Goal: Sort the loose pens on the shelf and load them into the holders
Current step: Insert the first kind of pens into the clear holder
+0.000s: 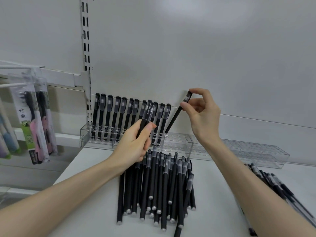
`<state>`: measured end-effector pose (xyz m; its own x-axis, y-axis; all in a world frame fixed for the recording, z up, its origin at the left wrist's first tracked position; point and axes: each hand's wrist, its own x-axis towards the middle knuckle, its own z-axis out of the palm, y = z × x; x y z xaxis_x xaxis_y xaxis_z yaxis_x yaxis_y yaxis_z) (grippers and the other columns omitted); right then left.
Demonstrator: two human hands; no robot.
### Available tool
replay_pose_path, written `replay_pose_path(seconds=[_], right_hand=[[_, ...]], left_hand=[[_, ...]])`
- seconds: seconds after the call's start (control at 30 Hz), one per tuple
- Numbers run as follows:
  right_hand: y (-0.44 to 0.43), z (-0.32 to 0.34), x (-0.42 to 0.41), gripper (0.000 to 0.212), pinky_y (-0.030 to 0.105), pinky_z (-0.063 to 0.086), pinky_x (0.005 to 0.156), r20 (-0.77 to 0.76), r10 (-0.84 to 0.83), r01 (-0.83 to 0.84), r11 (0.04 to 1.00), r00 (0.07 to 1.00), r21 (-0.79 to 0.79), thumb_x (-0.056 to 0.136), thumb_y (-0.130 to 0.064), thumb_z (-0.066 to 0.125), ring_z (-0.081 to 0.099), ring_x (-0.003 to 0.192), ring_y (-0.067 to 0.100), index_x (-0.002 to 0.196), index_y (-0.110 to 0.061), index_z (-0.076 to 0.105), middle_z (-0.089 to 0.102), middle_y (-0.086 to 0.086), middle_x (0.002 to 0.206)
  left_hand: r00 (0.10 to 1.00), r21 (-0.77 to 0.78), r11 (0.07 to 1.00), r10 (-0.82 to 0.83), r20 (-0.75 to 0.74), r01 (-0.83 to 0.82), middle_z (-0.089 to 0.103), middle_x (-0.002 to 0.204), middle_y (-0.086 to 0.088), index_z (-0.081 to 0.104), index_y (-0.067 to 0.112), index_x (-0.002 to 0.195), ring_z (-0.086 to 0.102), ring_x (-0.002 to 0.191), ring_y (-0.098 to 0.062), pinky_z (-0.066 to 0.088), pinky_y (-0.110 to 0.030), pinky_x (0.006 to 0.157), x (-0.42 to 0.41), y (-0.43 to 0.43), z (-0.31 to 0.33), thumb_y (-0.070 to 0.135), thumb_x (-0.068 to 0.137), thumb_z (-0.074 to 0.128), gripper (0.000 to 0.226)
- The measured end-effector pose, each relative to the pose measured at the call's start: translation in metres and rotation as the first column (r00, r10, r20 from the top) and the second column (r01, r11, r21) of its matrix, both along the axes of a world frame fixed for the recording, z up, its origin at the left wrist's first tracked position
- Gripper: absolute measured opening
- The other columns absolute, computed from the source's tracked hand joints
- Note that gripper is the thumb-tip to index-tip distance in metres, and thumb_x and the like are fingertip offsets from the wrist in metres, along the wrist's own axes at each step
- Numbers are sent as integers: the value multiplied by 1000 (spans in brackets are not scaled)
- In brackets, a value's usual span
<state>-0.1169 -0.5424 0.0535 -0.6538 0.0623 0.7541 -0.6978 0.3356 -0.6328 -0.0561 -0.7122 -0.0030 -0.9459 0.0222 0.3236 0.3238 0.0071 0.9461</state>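
bare arms, bare hands

the left forearm [68,194] and right forearm [248,182] are uncovered all the way to the near edge. the left hand [135,144] and right hand [203,113] are bare too, with short, plain nails.

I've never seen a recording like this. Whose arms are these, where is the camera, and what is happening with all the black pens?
There is no machine here, just a person's bare hands, filmed by one wide-angle camera worn on their head and looking down. The left hand grips a small bundle of pens. The right hand pinches a single pen, tilted, with its lower end at a clear holder. A row of pens already stands there. A loose pile lies on the white shelf.
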Motion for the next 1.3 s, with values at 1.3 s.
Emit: replay_pose_path(seconds=[1.3], right_hand=[[-12,-12,33,24,25,55,78,265,349,-356,934,899,-26,81,-13,73,70,80,11,104,-17,66,74,0,82]], left_hand=[[989,35,990,-139,48,137,40,55,-1,45,1,102,21,42,-12,13,-20,40,5,4,-2,26,98,45,26]])
